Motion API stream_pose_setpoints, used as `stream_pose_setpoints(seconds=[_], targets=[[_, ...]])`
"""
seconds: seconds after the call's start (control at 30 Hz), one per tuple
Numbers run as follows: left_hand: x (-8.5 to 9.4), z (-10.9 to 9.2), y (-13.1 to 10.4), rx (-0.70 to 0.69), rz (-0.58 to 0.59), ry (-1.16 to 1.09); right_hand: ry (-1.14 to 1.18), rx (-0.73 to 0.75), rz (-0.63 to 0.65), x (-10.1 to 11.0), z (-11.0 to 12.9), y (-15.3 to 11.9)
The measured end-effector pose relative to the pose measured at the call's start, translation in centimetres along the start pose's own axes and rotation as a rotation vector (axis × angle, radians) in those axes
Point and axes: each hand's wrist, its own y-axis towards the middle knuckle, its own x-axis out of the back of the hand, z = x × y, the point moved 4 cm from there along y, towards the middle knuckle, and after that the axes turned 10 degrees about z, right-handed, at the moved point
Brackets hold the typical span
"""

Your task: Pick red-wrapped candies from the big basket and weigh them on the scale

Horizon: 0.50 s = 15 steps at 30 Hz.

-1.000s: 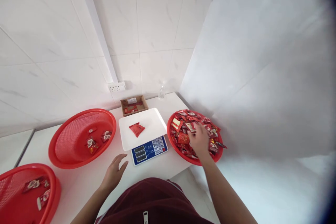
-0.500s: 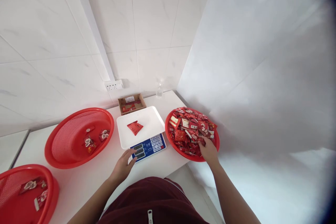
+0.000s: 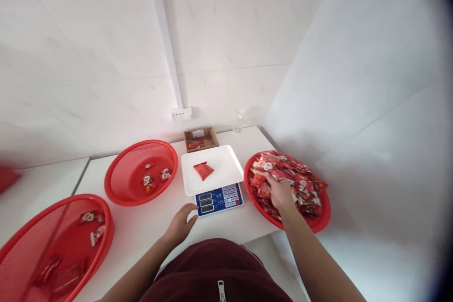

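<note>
My right hand (image 3: 282,194) is over the full red basket (image 3: 323,226), its fingers closed on a red snack packet (image 3: 271,167). Many other red wrapped packets lie heaped beneath and around it. My left hand (image 3: 182,223) holds nothing; its fingers are apart beside the front left corner of the digital scale (image 3: 219,202), close to the display. One red packet (image 3: 203,170) lies on the scale's white tray (image 3: 222,158). How much of the packet my right fingers cover cannot be made out.
To the left stand two red mesh baskets, a farther one (image 3: 123,170) and a nearer one (image 3: 31,231), each with a few packets inside. Behind the scale are a small cardboard box (image 3: 214,140) and a clear plastic bottle (image 3: 238,125). A socket (image 3: 181,113) sits on the wall.
The camera view has swung left, so things appear farther right. My right hand has moved from the basket's near right side towards its left middle and now has a packet in its fingers.
</note>
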Motion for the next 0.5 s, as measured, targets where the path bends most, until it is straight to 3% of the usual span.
stream_pose_setpoints(seconds=[0.13, 0.23, 0.33, 0.5], targets=[[0.3, 0.1, -0.6, 0.007, -0.015, -0.004, 0.195, -0.178, 0.245, -8.8, -2.2, 0.9], [0.9, 0.8, -1.4, 0.043, -0.045, -0.010, 0.257, -0.292, 0.371, -13.4, -3.9, 1.1], [1.5, 1.8, -2.2, 0.082, -0.081, -0.033, 0.266, -0.360, 0.385, -15.0, -4.9, 1.5], [1.7, 3.4, -3.2, 0.127, -0.110, -0.075, 0.215, -0.390, 0.298, -13.7, -5.5, 3.0]])
